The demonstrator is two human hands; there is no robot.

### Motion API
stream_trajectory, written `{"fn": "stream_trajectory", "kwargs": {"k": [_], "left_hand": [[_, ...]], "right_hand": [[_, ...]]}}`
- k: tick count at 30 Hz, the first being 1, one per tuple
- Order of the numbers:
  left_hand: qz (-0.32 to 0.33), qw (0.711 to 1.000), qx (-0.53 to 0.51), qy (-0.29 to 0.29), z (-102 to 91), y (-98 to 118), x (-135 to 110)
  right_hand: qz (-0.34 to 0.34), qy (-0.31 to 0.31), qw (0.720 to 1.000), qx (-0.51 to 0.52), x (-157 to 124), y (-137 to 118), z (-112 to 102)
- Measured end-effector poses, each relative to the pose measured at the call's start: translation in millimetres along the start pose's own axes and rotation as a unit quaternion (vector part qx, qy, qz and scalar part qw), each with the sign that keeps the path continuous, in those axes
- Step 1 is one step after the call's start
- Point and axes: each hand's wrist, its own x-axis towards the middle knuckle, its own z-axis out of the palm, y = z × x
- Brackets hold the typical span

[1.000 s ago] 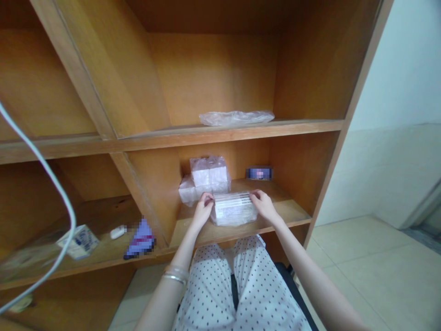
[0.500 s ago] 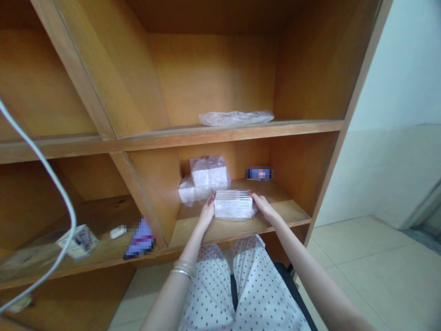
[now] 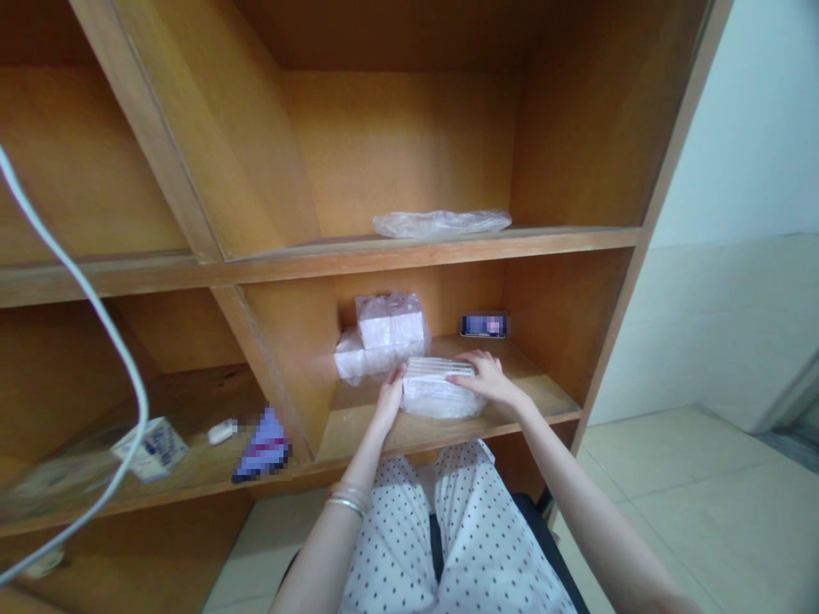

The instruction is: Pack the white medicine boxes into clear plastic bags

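A plastic-wrapped pack of white boxes (image 3: 438,394) lies on the lower wooden shelf (image 3: 358,426). My left hand (image 3: 391,396) presses against its left end with the fingers together. My right hand (image 3: 487,379) rests on its top right, fingers spread over the wrap. Just behind on the left stand two more wrapped white packs (image 3: 384,333), one stacked on the other.
A small blurred object (image 3: 485,325) stands at the back of the same shelf. A crumpled clear plastic bag (image 3: 441,223) lies on the shelf above. The left compartment holds a small carton (image 3: 152,446), a white item (image 3: 221,431) and a blurred packet (image 3: 265,445). A white cable (image 3: 95,375) hangs at left.
The pack has gone from tilted up between my hands to lying lower on the shelf. My right hand moved from its right end onto its top.
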Motion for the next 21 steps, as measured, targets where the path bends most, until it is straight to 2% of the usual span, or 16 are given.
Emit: {"fn": "stream_trajectory", "kwargs": {"k": [3, 9, 16, 21], "left_hand": [[0.003, 1.0, -0.017, -0.005, 3.2, 2, 0], [0.024, 0.999, -0.039, -0.018, 10.9, 8, -6], [0.058, 0.997, -0.016, 0.039, 16.5, -1, -2], [0.083, 0.993, 0.052, 0.062, 16.5, -9, 0]], "right_hand": [[-0.053, -0.057, 0.997, -0.021, 2, -13, 0], [-0.065, -0.105, 0.99, -0.066, 9, -29, 3], [-0.08, -0.131, 0.982, -0.111, 7, -24, 1], [-0.111, -0.152, 0.973, -0.131, -3, -25, -3]]}}
